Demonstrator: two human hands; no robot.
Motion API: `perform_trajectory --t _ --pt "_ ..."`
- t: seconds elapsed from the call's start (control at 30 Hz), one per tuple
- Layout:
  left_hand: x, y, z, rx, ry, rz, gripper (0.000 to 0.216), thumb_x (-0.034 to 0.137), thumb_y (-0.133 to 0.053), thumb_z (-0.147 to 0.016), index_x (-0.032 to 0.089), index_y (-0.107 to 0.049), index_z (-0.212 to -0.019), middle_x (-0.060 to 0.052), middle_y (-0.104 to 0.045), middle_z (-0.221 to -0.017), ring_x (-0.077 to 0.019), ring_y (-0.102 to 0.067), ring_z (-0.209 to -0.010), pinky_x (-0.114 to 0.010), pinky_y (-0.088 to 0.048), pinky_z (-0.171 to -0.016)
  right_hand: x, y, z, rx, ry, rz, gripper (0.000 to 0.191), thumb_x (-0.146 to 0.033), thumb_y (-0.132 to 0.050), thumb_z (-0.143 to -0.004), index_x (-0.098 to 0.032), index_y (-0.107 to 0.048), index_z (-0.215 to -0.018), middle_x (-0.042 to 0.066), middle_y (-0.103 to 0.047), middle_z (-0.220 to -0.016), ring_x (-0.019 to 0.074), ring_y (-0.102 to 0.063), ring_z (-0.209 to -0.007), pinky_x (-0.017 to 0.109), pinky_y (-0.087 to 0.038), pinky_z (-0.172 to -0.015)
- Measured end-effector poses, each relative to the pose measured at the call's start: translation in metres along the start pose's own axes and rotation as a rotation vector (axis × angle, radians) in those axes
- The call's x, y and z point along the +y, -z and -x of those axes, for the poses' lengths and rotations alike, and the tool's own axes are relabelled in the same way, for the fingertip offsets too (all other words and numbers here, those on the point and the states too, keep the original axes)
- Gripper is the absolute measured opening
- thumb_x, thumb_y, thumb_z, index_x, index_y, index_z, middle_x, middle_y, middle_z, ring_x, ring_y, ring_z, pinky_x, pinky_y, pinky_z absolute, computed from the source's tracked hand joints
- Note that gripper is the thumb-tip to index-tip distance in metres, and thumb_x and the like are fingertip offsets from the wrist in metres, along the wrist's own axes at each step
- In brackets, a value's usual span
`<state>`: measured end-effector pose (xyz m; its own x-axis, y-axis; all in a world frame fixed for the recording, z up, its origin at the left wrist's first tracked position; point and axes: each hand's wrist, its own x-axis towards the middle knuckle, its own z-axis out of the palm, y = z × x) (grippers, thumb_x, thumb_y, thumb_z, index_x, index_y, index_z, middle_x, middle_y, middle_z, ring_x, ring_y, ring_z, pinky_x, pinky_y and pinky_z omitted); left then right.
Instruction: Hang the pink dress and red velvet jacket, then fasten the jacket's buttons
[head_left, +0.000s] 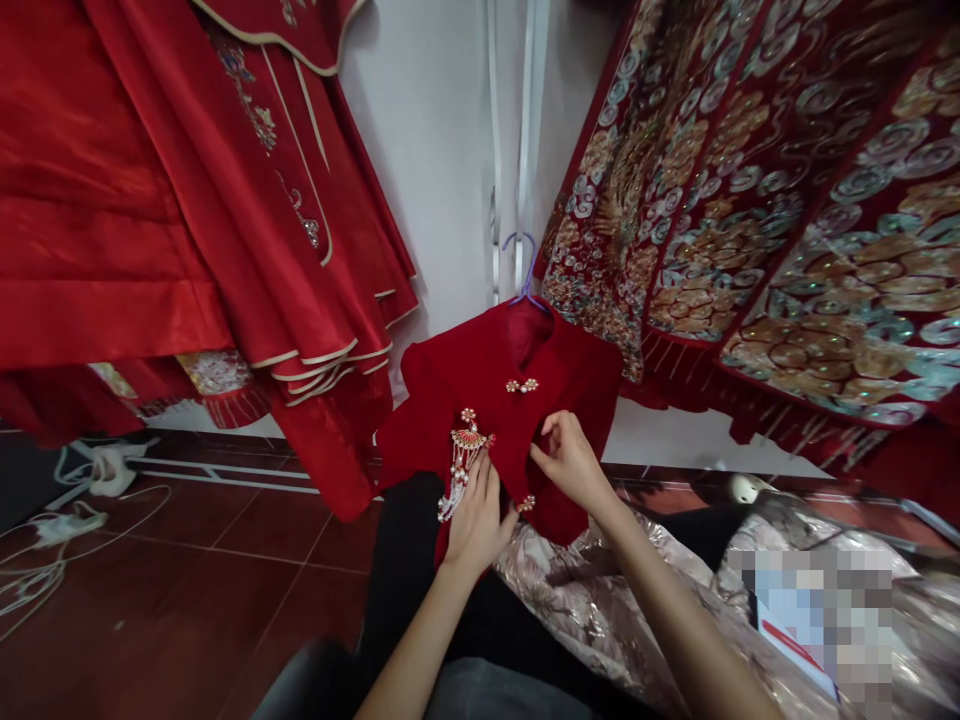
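A red velvet-looking jacket [435,390] with a stand collar lies over my lap on a purple hanger [528,270]. A beaded clasp [522,386] joins its front below the collar, and a second beaded clasp [528,503] sits lower down. My left hand [476,515] rests on the jacket with its fingers stretched out, touching a fan-shaped brooch [468,440] with hanging bead strands. Its thumb is close to the lower clasp. With curled fingers, my right hand [571,462] pinches the jacket's front edge; the fingertips are partly hidden.
Red garments [300,230] hang at left, and embroidered, fringed skirts [720,220] at right. White rack poles [496,150] stand behind the hanger. Shiny pale fabric [600,590] covers my right side. Cables [45,570] lie on the tiled floor [247,560] at left.
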<state>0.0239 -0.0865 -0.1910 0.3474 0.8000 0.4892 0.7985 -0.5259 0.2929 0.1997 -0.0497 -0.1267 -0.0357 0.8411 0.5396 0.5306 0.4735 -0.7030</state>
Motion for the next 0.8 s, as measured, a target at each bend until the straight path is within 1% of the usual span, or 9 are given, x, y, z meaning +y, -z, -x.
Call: perform_trajectory --t 0.13,0.2,0.33,0.47,0.53,0.6,0.63,0.7,0.8 --pt "0.002 0.004 0.0 -0.021 -0.005 0.038 0.066 0.026 -0.048 -0.085 0.013 -0.022 -0.145 -0.017 -0.027 -0.152 -0.0274 -0.017 -0.143 -0.048 -0.029 -0.113 -0.012 -0.003 0.001 -0.163 0.04 -0.146 0.031 -0.02 -0.044 -0.085 -0.021 -0.052 -0.115 0.006 -0.056 -0.098 0.0152 -0.059 -0.079 0.028 -0.052 -0.069" --pt "0.007 0.009 0.004 -0.048 -0.002 0.078 0.071 0.026 -0.048 -0.085 0.014 -0.017 -0.148 -0.016 -0.02 -0.155 -0.027 -0.013 -0.144 -0.049 -0.028 -0.113 -0.013 -0.01 0.004 -0.238 -0.012 -0.158 0.031 -0.027 -0.043 -0.09 -0.021 -0.054 -0.118 0.005 -0.061 -0.091 0.0159 -0.062 -0.079 0.029 -0.052 -0.07" --pt "0.029 0.025 0.016 -0.163 0.017 0.154 0.083 0.027 -0.057 -0.081 0.019 -0.011 -0.15 -0.014 -0.009 -0.157 -0.0293 -0.007 -0.145 -0.053 -0.023 -0.114 -0.008 -0.026 0.011 -0.185 -0.106 -0.087 0.034 -0.042 -0.058 -0.083 -0.019 -0.054 -0.108 0.002 -0.06 -0.077 0.0171 -0.06 -0.068 0.03 -0.05 -0.063" --pt "0.039 0.046 0.018 -0.232 0.056 0.258 0.074 0.027 -0.061 -0.079 0.025 -0.029 -0.145 -0.012 -0.028 -0.152 -0.0302 -0.027 -0.14 -0.055 -0.025 -0.112 -0.006 -0.024 0.01 -0.195 -0.098 -0.126 0.015 -0.032 -0.057 -0.082 -0.022 -0.053 -0.092 0.0 -0.059 -0.077 0.016 -0.058 -0.07 0.027 -0.048 -0.063" --pt "0.031 0.057 0.01 -0.177 0.122 0.369 0.045 0.028 -0.056 -0.083 0.025 -0.053 -0.128 -0.01 -0.053 -0.135 -0.026 -0.049 -0.126 -0.047 -0.038 -0.106 -0.007 -0.013 0.006 -0.257 -0.099 -0.18 0.012 -0.03 -0.056 -0.082 -0.022 -0.053 -0.091 0.0 -0.058 -0.076 0.0151 -0.057 -0.068 0.026 -0.047 -0.061" --pt "0.018 0.066 -0.004 -0.082 0.218 0.512 0.021 0.028 -0.05 -0.087 0.023 -0.065 -0.1 -0.006 -0.07 -0.105 -0.0192 -0.065 -0.099 -0.036 -0.051 -0.091 -0.011 0.001 0.002 -0.303 -0.061 -0.171 0.011 -0.03 -0.057 -0.082 -0.022 -0.054 -0.09 -0.001 -0.056 -0.075 0.0145 -0.055 -0.066 0.026 -0.045 -0.061" --pt "0.01 0.069 -0.012 -0.012 0.269 0.575 0.017 0.027 -0.049 -0.087 0.021 -0.064 -0.092 -0.005 -0.071 -0.094 -0.0166 -0.067 -0.087 -0.033 -0.053 -0.083 -0.015 0.009 0.001 -0.29 -0.024 -0.127 0.011 -0.029 -0.058 -0.082 -0.022 -0.055 -0.089 -0.001 -0.055 -0.075 0.0148 -0.054 -0.067 0.027 -0.045 -0.063" --pt "-0.004 0.071 -0.029 0.151 0.366 0.678 0.015 0.025 -0.055 -0.083 0.019 -0.06 -0.096 -0.006 -0.069 -0.096 -0.014 -0.067 -0.082 -0.03 -0.054 -0.079 -0.026 0.024 -0.002 -0.163 0.04 0.01 0.009 -0.029 -0.061 -0.08 -0.022 -0.057 -0.086 0.001 -0.053 -0.078 0.0167 -0.053 -0.073 0.03 -0.044 -0.068" --pt "-0.016 0.068 -0.049 0.247 0.472 0.82 0.038 0.022 -0.067 -0.073 0.017 -0.052 -0.107 -0.009 -0.064 -0.105 -0.014 -0.066 -0.085 -0.031 -0.054 -0.08 -0.044 0.041 -0.003 0.019 0.01 0.088 0.012 -0.03 -0.062 -0.079 -0.021 -0.055 -0.082 0.003 -0.051 -0.08 0.0166 -0.051 -0.072 0.03 -0.043 -0.066"
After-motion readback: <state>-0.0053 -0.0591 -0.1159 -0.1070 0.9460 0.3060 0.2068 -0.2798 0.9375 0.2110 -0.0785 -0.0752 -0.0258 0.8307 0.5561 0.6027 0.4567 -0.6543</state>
